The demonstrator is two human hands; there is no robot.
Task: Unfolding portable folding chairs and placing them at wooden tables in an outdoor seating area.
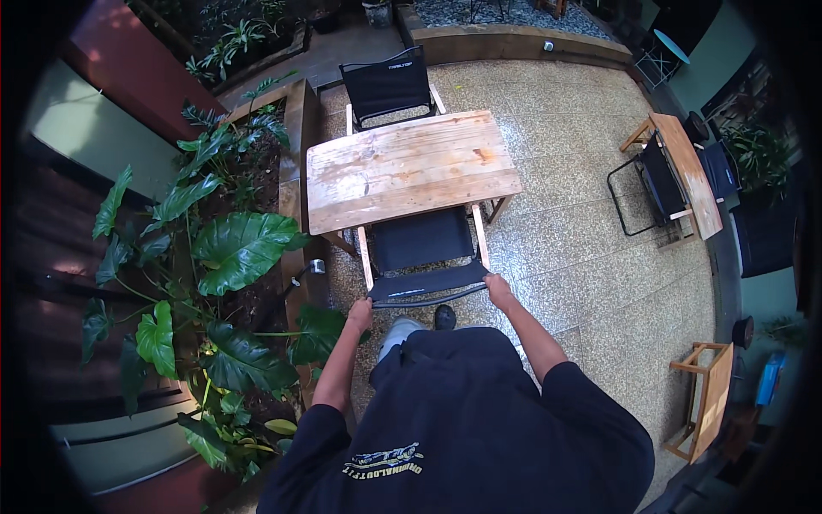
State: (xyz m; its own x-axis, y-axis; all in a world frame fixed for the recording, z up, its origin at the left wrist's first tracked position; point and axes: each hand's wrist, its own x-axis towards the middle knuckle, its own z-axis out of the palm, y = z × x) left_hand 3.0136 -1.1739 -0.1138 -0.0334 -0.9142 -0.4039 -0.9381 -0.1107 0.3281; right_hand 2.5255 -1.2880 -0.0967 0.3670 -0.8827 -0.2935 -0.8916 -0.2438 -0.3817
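Note:
A black folding chair (424,241) with pale wooden armrests stands right in front of me, its seat partly under a wooden table (411,163). My left hand (360,313) is closed around the left end of the chair's backrest top. At the right end of the same backrest, my right hand (497,289) grips the corner. Both arms reach forward, and the backrest fabric stretches between the hands. The tabletop is worn, with a few stains. Across it, a second black chair (387,87) faces me.
A planter with a raised edge (294,163) and large green leaves (244,248) borders the left. A small spotlight (318,266) sits on that edge. To the right stand another table (687,176) with black chairs and a small wooden table (712,403). A low wall (514,50) runs behind.

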